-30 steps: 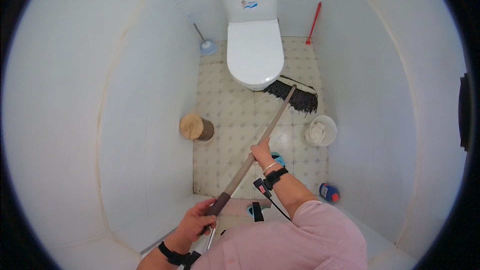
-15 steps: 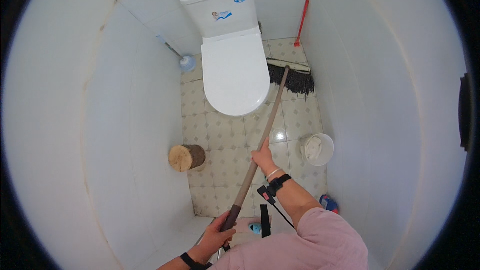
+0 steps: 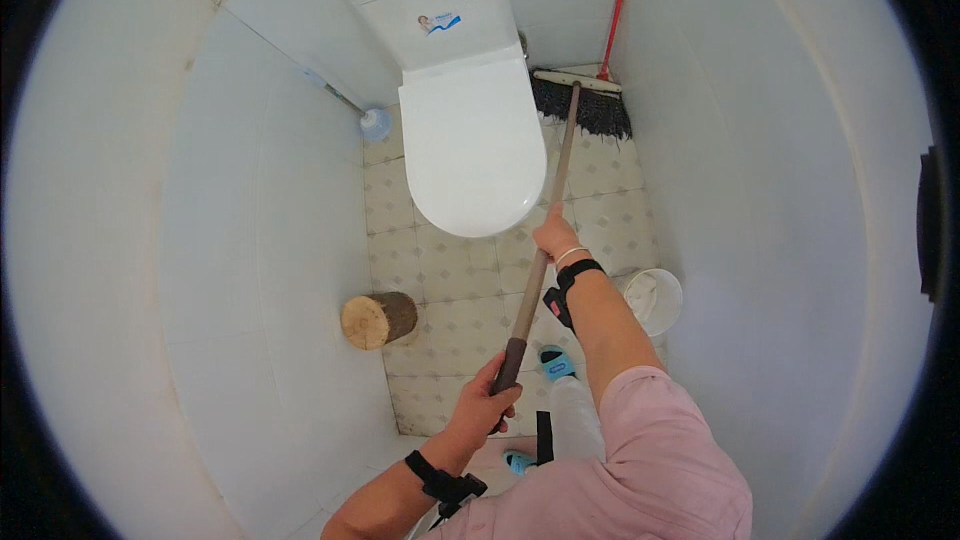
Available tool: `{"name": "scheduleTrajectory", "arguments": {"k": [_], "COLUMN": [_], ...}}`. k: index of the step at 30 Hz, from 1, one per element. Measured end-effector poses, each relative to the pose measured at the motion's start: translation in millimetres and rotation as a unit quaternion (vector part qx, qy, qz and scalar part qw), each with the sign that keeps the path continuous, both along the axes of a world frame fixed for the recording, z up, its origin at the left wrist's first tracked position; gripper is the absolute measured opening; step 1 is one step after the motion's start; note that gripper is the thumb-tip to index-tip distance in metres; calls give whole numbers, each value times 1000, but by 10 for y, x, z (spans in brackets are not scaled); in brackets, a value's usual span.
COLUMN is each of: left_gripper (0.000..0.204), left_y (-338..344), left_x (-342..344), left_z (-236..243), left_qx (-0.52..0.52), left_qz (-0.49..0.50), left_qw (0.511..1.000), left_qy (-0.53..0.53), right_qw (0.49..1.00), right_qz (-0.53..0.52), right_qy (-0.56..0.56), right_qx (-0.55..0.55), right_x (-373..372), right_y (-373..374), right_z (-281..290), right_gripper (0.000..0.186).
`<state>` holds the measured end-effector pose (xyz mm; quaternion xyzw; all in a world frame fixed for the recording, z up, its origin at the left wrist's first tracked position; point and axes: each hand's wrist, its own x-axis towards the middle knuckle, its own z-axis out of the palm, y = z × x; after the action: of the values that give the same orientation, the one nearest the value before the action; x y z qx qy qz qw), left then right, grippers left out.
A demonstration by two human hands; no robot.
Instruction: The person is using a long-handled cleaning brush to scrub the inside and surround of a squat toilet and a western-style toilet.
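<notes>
A long-handled broom [image 3: 533, 295] slants up across the floor, its black-bristled head [image 3: 585, 108] pressed into the far right corner beside the toilet [image 3: 473, 155]. My left hand [image 3: 487, 407] is wrapped round the dark grip at the handle's near end. Farther up, my right hand [image 3: 556, 235] closes round the brown shaft, its index finger lying along it. The broom head covers the foot of a red stick [image 3: 613, 30] that leans in that corner.
A wood log stump [image 3: 378, 320] lies by the left wall. Near the right wall stands a white bin [image 3: 660, 305] with paper in it, partly behind my forearm. A toilet brush in its holder [image 3: 375, 124] is left of the toilet. My slippered foot [image 3: 557, 362] is on the tiles.
Both hands have moved forward with the broom, and its head has slid away from me into the corner, against the red stick. One slippered foot has come into view farther forward.
</notes>
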<state>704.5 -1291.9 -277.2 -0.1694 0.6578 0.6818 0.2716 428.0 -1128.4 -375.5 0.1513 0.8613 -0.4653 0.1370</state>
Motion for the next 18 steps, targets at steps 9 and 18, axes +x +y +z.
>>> {"name": "scheduleTrajectory", "arguments": {"k": [9, 18], "left_gripper": [67, 64], "left_y": [36, -614], "left_x": [678, 2487], "left_z": [1076, 1640], "left_qx": [-46, -106], "left_qz": [-5, -35], "left_qw": [996, 984], "left_qy": [-78, -142], "right_qw": [994, 980], "right_qz": [38, 69], "right_qy": [-64, -119], "right_qx": [-77, -144], "right_x": [903, 3005], "right_y": [-17, -622], "right_z": [604, 816], "right_gripper": [85, 90]}}
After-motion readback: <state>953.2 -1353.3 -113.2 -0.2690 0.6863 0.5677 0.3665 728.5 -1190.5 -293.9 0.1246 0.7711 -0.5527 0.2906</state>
